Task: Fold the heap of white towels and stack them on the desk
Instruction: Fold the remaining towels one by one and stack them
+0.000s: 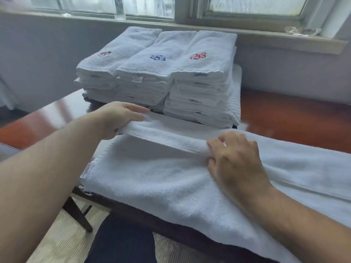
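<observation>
Towel spans the desk's near edge, left hand and right hand pinching its folded hem, stacks just behind.

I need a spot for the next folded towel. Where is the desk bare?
The desk is bare right of the three stacks, behind the spread towel, and left of them beyond the left hand. The middle is crowded: stacks, towel, and the right hand.

Matt, nubby terry-cloth towel on glossy, seemingly wooden desk.
</observation>
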`<action>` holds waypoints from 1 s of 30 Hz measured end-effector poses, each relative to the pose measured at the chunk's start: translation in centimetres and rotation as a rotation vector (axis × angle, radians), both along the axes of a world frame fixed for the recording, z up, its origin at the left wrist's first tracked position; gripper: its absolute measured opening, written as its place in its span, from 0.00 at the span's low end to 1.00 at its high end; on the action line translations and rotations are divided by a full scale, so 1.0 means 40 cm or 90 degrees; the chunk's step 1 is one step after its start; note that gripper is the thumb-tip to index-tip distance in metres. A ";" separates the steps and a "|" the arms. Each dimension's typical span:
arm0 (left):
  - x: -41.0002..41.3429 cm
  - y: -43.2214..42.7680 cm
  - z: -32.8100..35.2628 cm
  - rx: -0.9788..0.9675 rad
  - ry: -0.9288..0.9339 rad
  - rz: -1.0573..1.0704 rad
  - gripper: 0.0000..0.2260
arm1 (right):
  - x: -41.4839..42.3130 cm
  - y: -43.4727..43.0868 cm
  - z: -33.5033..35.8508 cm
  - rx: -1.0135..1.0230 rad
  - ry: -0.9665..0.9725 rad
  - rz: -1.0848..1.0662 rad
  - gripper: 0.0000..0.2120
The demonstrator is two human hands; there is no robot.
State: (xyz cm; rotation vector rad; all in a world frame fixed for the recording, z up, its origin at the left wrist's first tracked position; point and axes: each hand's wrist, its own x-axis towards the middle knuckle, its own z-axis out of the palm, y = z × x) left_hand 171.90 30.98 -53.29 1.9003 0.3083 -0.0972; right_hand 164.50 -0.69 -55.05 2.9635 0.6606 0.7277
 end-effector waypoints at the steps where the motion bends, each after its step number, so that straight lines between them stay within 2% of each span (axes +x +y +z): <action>1: -0.001 -0.001 -0.002 0.013 0.004 0.005 0.11 | 0.005 -0.001 0.003 -0.031 0.009 0.006 0.09; 4: -0.001 -0.012 -0.008 0.029 0.010 0.015 0.14 | 0.007 -0.004 0.010 -0.113 0.045 0.053 0.08; 6: 0.000 -0.018 -0.014 0.099 0.011 -0.007 0.19 | -0.005 -0.008 0.004 -0.131 0.088 0.088 0.06; 8: 0.005 -0.027 -0.014 0.219 -0.004 -0.023 0.23 | -0.005 -0.016 0.004 -0.126 0.147 0.123 0.12; 11: 0.005 -0.059 -0.010 0.518 -0.038 0.018 0.28 | 0.001 -0.030 0.019 -0.102 0.181 0.153 0.20; 13: -0.014 -0.099 -0.008 0.634 -0.106 0.053 0.25 | 0.013 -0.048 0.027 -0.033 0.179 0.154 0.26; 15: -0.039 -0.149 -0.013 0.640 -0.255 0.005 0.21 | 0.041 -0.071 0.032 0.080 0.131 0.111 0.25; 17: -0.057 -0.195 -0.024 0.602 -0.315 -0.125 0.18 | 0.079 -0.097 0.035 0.113 0.131 0.005 0.23; 19: -0.056 -0.222 -0.050 0.619 -0.228 -0.216 0.21 | 0.110 -0.124 0.022 0.071 0.259 -0.079 0.27; 21: -0.049 -0.228 -0.077 0.662 -0.139 -0.237 0.25 | 0.125 -0.146 0.002 0.028 0.385 -0.118 0.33; 22: -0.046 -0.227 -0.086 0.672 -0.117 -0.230 0.28 | 0.130 -0.153 -0.008 0.009 0.408 -0.133 0.35; 25: -0.038 -0.227 -0.100 0.678 -0.106 -0.210 0.33 | 0.151 -0.153 -0.015 -0.008 0.413 -0.178 0.36; 27: -0.031 -0.233 -0.098 0.676 -0.091 -0.216 0.32 | 0.162 -0.132 -0.010 0.003 0.419 -0.213 0.37; 30: -0.026 -0.236 -0.102 0.674 -0.087 -0.212 0.31 | 0.168 -0.104 -0.024 0.005 0.408 -0.166 0.41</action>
